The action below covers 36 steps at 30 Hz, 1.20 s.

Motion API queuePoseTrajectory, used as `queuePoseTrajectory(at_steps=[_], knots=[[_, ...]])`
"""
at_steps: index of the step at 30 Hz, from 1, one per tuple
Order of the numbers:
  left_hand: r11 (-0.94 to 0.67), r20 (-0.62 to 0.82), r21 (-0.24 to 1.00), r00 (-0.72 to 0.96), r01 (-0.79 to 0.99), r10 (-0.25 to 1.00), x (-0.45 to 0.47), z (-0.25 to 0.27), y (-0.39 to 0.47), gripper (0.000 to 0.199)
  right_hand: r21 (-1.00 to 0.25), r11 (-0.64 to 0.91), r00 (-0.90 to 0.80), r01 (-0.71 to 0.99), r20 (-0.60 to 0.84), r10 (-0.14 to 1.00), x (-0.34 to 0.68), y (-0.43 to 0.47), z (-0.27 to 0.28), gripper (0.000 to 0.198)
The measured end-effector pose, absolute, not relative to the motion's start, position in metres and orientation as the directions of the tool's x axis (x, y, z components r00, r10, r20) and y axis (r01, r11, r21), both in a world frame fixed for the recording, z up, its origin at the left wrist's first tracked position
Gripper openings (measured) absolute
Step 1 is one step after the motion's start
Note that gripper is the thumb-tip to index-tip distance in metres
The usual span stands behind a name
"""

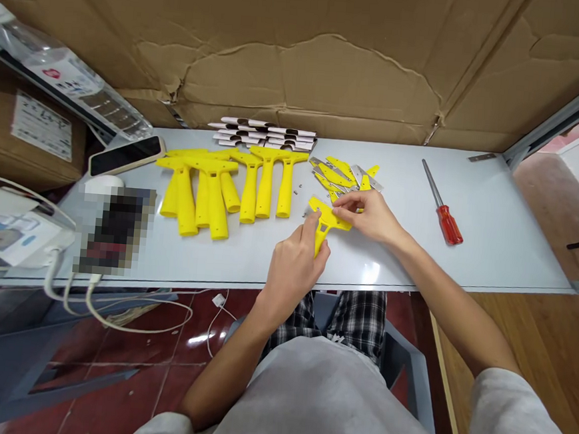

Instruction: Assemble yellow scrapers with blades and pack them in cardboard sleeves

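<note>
My left hand [293, 261] is closed around the grip of a yellow T-shaped scraper handle [326, 214], with its index fingertip on the head. Over the right part of that head, my right hand [364, 213] has thumb and index finger pinched together. Whatever lies between those fingertips is too small to make out. Just beyond my right hand is a loose pile of yellow plates [333, 174] and metal blades [371, 177]. A few tiny screws [296, 189] are scattered left of the pile. Several more yellow scraper handles [215, 198] lie grouped to the left.
A red-handled screwdriver [449, 224] lies on the right of the white table [498, 240]. Flat white-and-dark pieces [266, 135] are stacked against the cardboard [310, 78]. To the left are a phone [126, 155], a plastic bottle [70, 76] and white cables [135, 328].
</note>
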<state>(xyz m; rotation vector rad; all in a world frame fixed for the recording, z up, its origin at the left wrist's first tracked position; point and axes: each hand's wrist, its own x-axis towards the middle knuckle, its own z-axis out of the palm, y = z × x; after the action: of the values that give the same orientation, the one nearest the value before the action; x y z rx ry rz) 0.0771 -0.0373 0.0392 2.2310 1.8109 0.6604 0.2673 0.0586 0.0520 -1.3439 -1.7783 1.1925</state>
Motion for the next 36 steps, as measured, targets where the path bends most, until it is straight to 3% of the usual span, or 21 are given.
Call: queuePoseTrajectory(at_steps=[13,17,27,33,36], knots=[[-0.198,0.127,0.375,0.162,0.906,0.979,0.076,0.047,-0.034,0.064,-0.910,0.088,-0.335,0.406,-0.059,0.940,0.265,0.056,0.058,0.032],[-0.205,0.131,0.366,0.168,0.908,0.977,0.075,0.047,-0.031,0.065,-0.897,0.132,-0.329,0.422,-0.016,0.944,0.267,0.058,0.058,0.044],[-0.214,0.196,0.391,0.146,0.895,0.970,0.069,0.046,-0.021,0.064,-0.922,0.043,-0.247,0.386,-0.058,0.967,0.286,0.076,0.066,0.067],[-0.187,0.202,0.385,0.115,0.904,0.973,0.064,0.050,-0.010,0.066,-0.933,0.026,-0.198,0.358,-0.049,0.979,0.299,0.089,0.076,0.064],[-0.168,0.202,0.400,0.092,0.901,0.975,0.062,0.050,-0.007,0.065,-0.928,0.057,-0.205,0.367,-0.021,0.979,0.305,0.092,0.071,0.054]])
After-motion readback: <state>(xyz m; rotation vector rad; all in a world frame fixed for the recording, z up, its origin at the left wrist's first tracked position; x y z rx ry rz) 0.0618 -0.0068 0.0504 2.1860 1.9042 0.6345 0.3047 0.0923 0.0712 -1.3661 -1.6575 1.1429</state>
